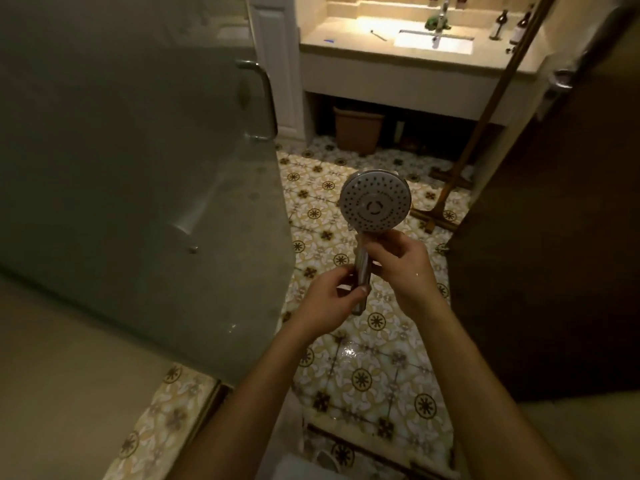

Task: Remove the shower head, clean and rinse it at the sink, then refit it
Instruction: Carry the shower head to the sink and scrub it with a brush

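I hold a chrome shower head (375, 200) upright in front of me, its round perforated face turned toward me. No hose is attached to it. My left hand (330, 299) pinches the lower end of the chrome handle between thumb and fingers. Just under the round face, my right hand (401, 263) grips the upper part of the handle. The lit sink (434, 43) with its tap (441, 15) lies ahead at the top of the view, across the patterned tile floor.
A frosted glass shower door (138, 150) with a metal handle (261, 98) stands on my left. A dark wooden door (554, 237) is on my right. A long-handled floor squeegee (485, 109) leans by the vanity, with a brown bin (356, 128) under it. Bottles (500, 24) stand on the counter.
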Demonstrator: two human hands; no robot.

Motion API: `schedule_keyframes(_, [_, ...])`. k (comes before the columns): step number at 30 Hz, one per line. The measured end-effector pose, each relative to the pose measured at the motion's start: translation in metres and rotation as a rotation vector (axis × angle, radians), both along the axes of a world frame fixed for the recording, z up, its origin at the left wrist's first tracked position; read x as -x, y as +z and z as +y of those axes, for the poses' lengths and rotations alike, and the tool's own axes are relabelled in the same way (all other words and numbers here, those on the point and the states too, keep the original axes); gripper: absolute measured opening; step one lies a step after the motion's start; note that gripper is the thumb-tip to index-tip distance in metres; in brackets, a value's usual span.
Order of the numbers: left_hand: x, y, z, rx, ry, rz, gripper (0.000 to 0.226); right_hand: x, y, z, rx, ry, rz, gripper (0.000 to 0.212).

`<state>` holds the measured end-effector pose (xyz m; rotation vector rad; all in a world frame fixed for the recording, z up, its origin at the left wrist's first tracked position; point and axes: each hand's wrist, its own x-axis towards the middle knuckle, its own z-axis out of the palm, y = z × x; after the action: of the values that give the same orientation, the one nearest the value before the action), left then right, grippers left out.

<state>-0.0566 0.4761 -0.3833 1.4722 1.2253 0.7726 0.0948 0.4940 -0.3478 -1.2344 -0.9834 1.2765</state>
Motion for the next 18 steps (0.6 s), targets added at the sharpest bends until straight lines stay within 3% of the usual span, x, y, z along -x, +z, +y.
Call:
schedule_keyframes(10, [-0.04,0.001,0.068,-0.04,-0.137,0.008,0.034,-0.037,-0.004,0.048,-0.048,-0.137,-0.028,0.016])
schedule_keyframes(18, [-0.044,-0.005,0.173,-0.028,-0.214,-0.022,0.028,-0.04,-0.012,0.143,-0.05,-0.199,-0.04,0.021])
